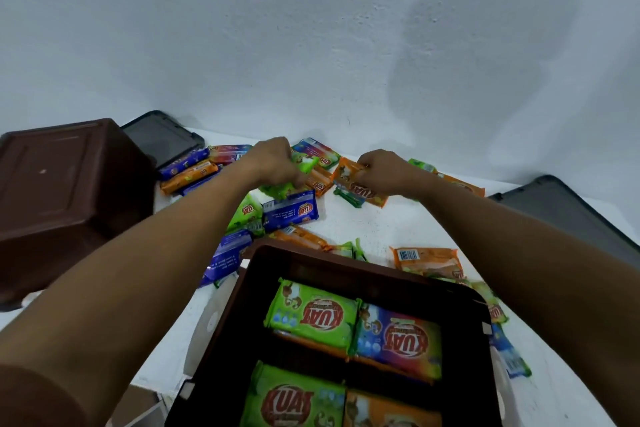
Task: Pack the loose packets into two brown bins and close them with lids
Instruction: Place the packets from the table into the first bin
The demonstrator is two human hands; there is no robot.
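An open brown bin (301, 255) stands right in front of me, with several green, blue and orange packets laid flat inside. A second brown bin (62, 191) sits upside down at the left. Loose packets lie scattered over the white table (398, 225) beyond the open bin. My left hand (273, 159) reaches across and closes on a green packet (304, 165). My right hand (384, 172) grips an orange packet (349, 180) at the far side. Two dark grey lids lie flat, one lid (162, 137) behind the upturned bin, the other lid (568, 211) at the right.
A white wall rises just behind the table. Blue and orange packets (194, 170) pile beside the upturned bin. More packets (429, 262) lie right of the open bin, along its edge. The table's front corner shows at the lower left.
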